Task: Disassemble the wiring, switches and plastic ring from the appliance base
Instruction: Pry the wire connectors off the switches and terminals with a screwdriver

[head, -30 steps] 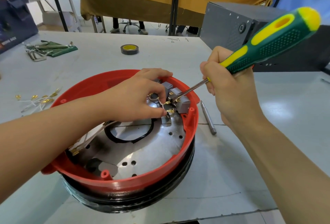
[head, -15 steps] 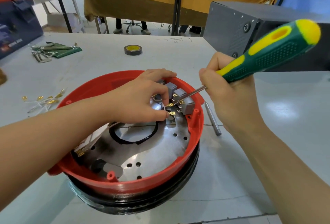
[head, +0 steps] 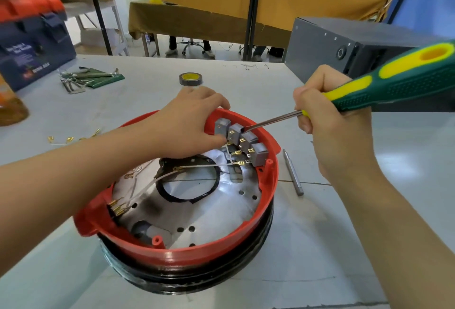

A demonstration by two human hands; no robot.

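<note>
White table (head: 320, 247): tape roll (head: 190, 78), hex keys (head: 73, 82), loose bit (head: 292, 172). Left hand (head: 187, 124) curls over red plastic ring (head: 268, 161) beside switches (head: 240, 140); right hand (head: 337, 131) grips screwdriver (head: 394, 87), tip touching them.

A pale grey counter (head: 152, 92) carries everything here. Near its front edge, about the middle, sits the round appliance base (head: 187, 269), with a red ring on a black body. Just beside it to the right lies a small metal rod (head: 292, 172). A roll of tape (head: 190, 79) rests towards the far edge. At the far left are a set of metal keys on a green pouch (head: 88, 79) and a dark blue toolbox (head: 34, 47). Loose brass connectors (head: 71, 138) lie at the left. A grey metal box (head: 327, 52) stands at the far right corner.
</note>
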